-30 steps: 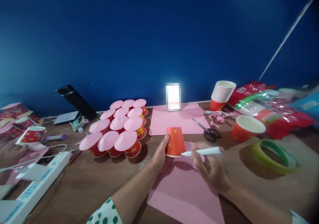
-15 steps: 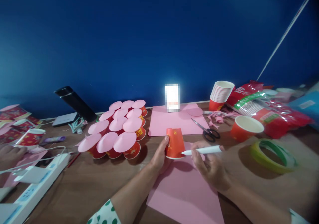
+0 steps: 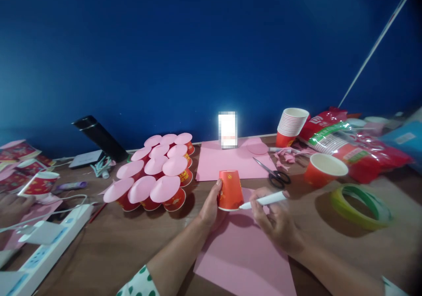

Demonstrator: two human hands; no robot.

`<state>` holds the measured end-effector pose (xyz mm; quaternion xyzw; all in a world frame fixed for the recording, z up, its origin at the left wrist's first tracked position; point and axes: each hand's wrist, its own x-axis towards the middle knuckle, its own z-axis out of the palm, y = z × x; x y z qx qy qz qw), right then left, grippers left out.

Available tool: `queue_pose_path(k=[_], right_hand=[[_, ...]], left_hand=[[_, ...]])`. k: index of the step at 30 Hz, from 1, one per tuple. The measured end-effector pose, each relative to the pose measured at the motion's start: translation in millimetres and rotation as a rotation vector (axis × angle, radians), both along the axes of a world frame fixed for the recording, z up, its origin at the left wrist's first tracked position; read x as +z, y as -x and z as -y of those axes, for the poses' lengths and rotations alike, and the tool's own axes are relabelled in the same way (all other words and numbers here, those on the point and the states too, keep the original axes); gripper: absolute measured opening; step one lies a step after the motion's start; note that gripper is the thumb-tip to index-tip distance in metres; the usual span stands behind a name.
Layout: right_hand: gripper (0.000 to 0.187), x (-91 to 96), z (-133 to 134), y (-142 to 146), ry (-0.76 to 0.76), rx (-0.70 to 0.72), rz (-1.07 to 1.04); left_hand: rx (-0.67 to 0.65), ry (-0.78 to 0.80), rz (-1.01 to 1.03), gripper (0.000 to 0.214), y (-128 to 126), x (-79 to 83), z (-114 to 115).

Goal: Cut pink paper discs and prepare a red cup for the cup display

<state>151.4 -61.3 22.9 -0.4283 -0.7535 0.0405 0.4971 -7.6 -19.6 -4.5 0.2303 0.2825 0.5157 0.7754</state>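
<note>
An upside-down red paper cup (image 3: 230, 189) stands on a pink paper sheet (image 3: 242, 252) near the table's front. My left hand (image 3: 211, 206) is closed round the cup's left side and holds it down. A white pen (image 3: 263, 199) is pinched in my right hand (image 3: 275, 221), its tip touching the cup's rim on the right side. Black scissors (image 3: 275, 175) lie just behind the cup.
Several red cups capped with pink discs (image 3: 154, 175) cluster at left. A second pink sheet (image 3: 231, 160), a cup stack (image 3: 292, 127), a lone open cup (image 3: 325, 168), red bags (image 3: 356, 144), a green tape ring (image 3: 361, 206) and a white power strip (image 3: 42, 252) surround. Another person's hand (image 3: 11, 206) rests at far left.
The pen and my right hand have shifted slightly left along the cup's rim. My left hand keeps holding the cup in place.
</note>
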Motion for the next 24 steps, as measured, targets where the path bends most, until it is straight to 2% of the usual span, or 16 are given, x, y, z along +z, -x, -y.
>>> queue_pose_path(k=[14, 24], right_hand=[[0.020, -2.3, -1.1, -3.7, 0.038, -0.046, -0.024], [0.018, 1.4, 0.7, -1.8, 0.153, 0.035, -0.030]], left_hand=[[-0.060, -0.001, -0.033, 0.036, 2.9, -3.7, 1.6], [-0.018, 0.018, -0.002, 0.035, 1.4, 0.6, 0.8]])
